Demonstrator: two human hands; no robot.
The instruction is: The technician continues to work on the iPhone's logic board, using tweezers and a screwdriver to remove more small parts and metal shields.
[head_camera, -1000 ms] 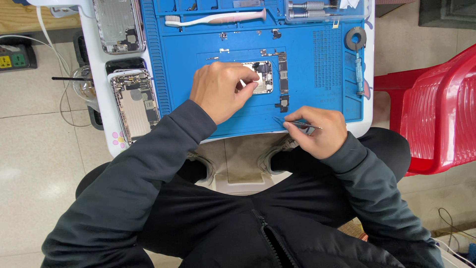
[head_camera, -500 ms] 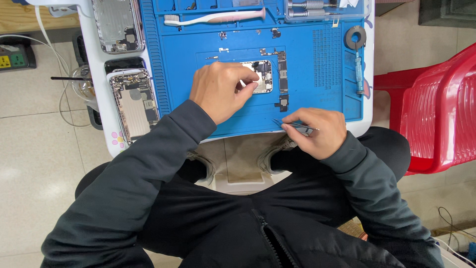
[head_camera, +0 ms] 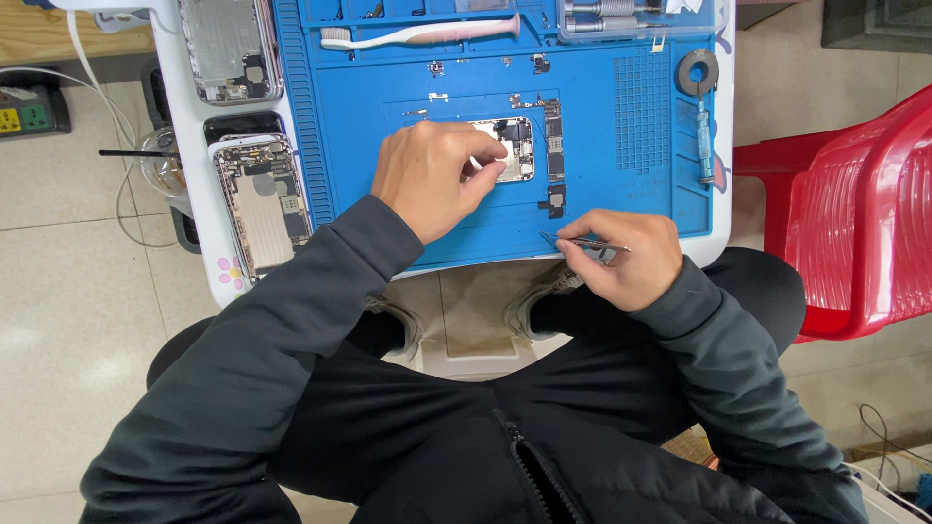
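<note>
Left hand [head_camera: 432, 180] lies knuckles up on the blue mat [head_camera: 621, 184], its fingers curled and their tips pressing on the small circuit board [head_camera: 515, 150] in the middle of the mat, thumb drawn in beneath them. That board is partly hidden by the hand, with a narrow strip of parts [head_camera: 553, 150] just beside it on the right. The right hand [head_camera: 621, 254] rests at the near edge of the surface, closed round a pair of tweezers [head_camera: 581, 243] whose thin points aim left, towards the board but apart from it. The likely trouble is a slip: if the left fingers ease off, the board could skate on the mat, and a jab from the tweezer points might scratch it or flick one of the tiny loose screws [head_camera: 437, 68] off the mat. Both forearms come up from the lap in dark sleeves, the left reaching further across, the right wrist bent and propped low. Two opened phone shells [head_camera: 257, 199] lie on the white surface [head_camera: 199, 228] to the left, and a toothbrush [head_camera: 417, 37] at the far edge.
</note>
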